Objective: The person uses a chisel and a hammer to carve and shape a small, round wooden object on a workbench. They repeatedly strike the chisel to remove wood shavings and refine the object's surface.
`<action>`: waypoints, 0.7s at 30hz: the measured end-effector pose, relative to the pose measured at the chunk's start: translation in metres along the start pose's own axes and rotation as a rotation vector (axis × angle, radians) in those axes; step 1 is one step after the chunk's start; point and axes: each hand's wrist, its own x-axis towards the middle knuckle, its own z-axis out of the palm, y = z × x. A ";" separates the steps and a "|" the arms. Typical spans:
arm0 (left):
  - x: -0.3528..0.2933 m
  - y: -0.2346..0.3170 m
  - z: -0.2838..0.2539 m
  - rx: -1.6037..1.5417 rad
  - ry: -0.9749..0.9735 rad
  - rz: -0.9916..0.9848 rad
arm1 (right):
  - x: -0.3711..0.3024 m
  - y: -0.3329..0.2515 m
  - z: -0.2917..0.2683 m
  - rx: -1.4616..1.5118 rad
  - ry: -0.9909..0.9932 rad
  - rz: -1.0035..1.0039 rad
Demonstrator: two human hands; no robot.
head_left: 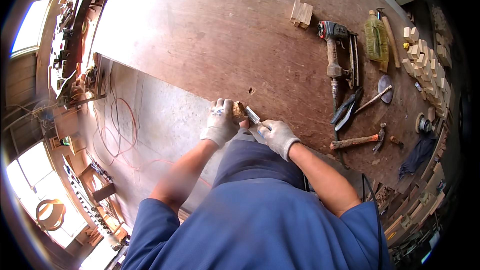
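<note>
— What did you have in your grip just then?

— My left hand [220,122], gloved, was closed around a small wooden block [238,111], fingers wrapped over its top so only one end showed. My right hand [278,136] was closed on the handle of a chisel [252,116], its metal blade laid against the exposed end of the block. Both hands were close together at the near edge of the table [225,35], right in front of my chest.

— How far had the work got?

— Hard to judge. The block looked rough and brownish at the end I was cutting, so I'd say the shaping was under way, not finished. I couldn't see any shavings clearly.

— And around you?

— To my right on the table lay a hammer [357,141] with a wooden handle, well apart from my hands. Beyond it were black-handled pliers [348,108] and a trowel [381,93], then an air nailer [334,52] lying lengthwise, with a yellowish plastic bottle [376,37] beside it. A small stack of cut blocks [301,14] stood farther up the table, and a much larger heap of wooden blocks [426,67] ran along the far right edge. Those looked cleanly cut; whether they were finished pieces or ones waiting, I couldn't tell. A dark cloth [417,152] lay near the right corner.
</note>
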 end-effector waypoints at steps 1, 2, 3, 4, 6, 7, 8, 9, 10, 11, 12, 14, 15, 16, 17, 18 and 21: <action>0.001 0.001 -0.001 -0.001 -0.008 -0.009 | 0.004 0.003 0.004 -0.074 0.044 -0.065; 0.001 0.002 -0.002 -0.003 -0.017 -0.019 | 0.010 0.011 0.009 -0.106 0.079 -0.106; 0.002 0.001 -0.002 0.007 -0.018 -0.016 | 0.016 0.018 0.014 -0.139 0.113 -0.148; 0.002 0.001 -0.002 0.016 -0.019 -0.013 | 0.022 0.024 0.018 -0.171 0.148 -0.190; 0.002 -0.002 -0.001 0.015 -0.030 -0.020 | 0.019 0.011 0.013 -0.028 0.049 -0.029; 0.003 -0.003 0.000 0.008 -0.039 -0.026 | 0.016 0.004 0.010 0.043 0.000 0.052; 0.003 -0.004 0.000 -0.001 -0.047 -0.032 | 0.015 0.001 0.007 0.071 -0.016 0.061; 0.004 -0.004 -0.001 0.001 -0.079 -0.048 | 0.014 -0.001 0.004 0.099 -0.032 0.071; 0.004 -0.004 -0.002 0.003 -0.111 -0.063 | 0.012 -0.005 0.001 0.127 -0.049 0.080; 0.006 -0.005 -0.004 0.005 -0.143 -0.078 | 0.007 -0.016 -0.005 0.154 -0.066 0.119; 0.006 -0.005 -0.005 0.009 -0.146 -0.073 | -0.001 -0.028 -0.012 0.181 -0.084 0.160; 0.006 -0.005 -0.009 0.018 -0.152 -0.061 | -0.004 -0.035 -0.015 0.222 -0.105 0.210; 0.006 -0.004 -0.010 0.005 -0.144 -0.054 | -0.004 -0.033 -0.015 0.237 -0.106 0.221; 0.007 -0.002 -0.011 -0.008 -0.136 -0.048 | -0.004 -0.032 -0.016 0.252 -0.108 0.232; 0.007 -0.002 -0.012 -0.022 -0.129 -0.039 | 0.001 -0.028 -0.016 0.190 -0.112 0.218; 0.007 -0.003 -0.010 -0.025 -0.128 -0.038 | 0.005 -0.023 -0.013 0.155 -0.100 0.188; 0.009 -0.007 -0.007 -0.039 -0.122 -0.026 | 0.019 -0.004 -0.002 0.055 -0.063 0.101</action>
